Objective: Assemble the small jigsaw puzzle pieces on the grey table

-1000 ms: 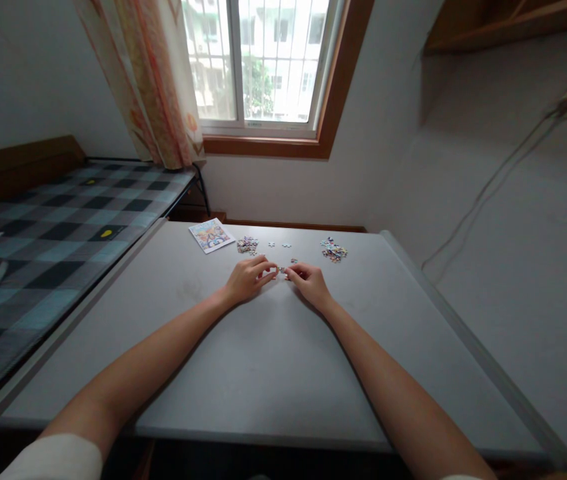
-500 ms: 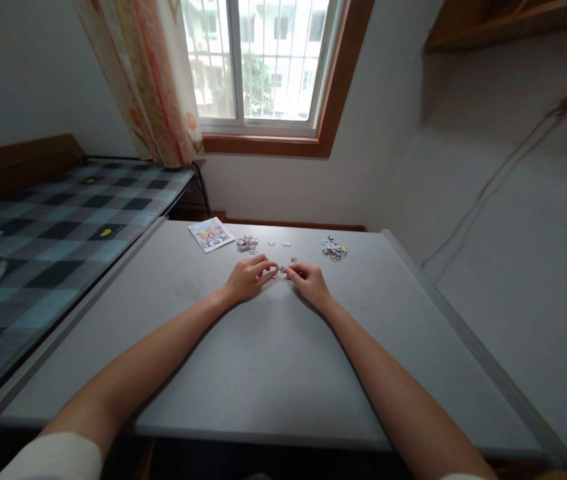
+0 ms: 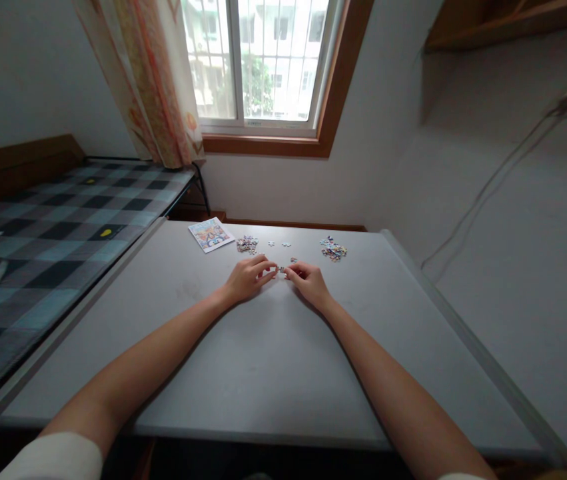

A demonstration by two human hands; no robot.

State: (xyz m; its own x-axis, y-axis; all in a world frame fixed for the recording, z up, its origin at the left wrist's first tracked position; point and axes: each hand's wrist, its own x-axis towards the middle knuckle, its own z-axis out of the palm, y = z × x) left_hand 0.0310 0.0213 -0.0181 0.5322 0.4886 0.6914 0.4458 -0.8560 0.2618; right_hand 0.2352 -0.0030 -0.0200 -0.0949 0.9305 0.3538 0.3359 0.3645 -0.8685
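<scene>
Between my two hands, just above the table, small jigsaw puzzle pieces (image 3: 280, 269) are pinched at the fingertips. My left hand (image 3: 248, 277) grips them from the left with thumb and forefinger. From the right, my right hand (image 3: 309, 283) pinches them the same way. Whether they are one piece or two joined ones is too small to tell. A loose puzzle piece (image 3: 294, 259) lies just beyond my right fingers. Farther back are a pale piece (image 3: 271, 243) and some more pale pieces (image 3: 286, 244). A pile of puzzle pieces (image 3: 247, 244) sits beyond my left hand.
A second pile of puzzle pieces (image 3: 334, 251) lies at the back right of the grey table (image 3: 263, 373). The picture sheet (image 3: 211, 235) rests at the back left. Alongside the table's left edge stands a bed with a checked cover (image 3: 63, 247); a wall is on the right.
</scene>
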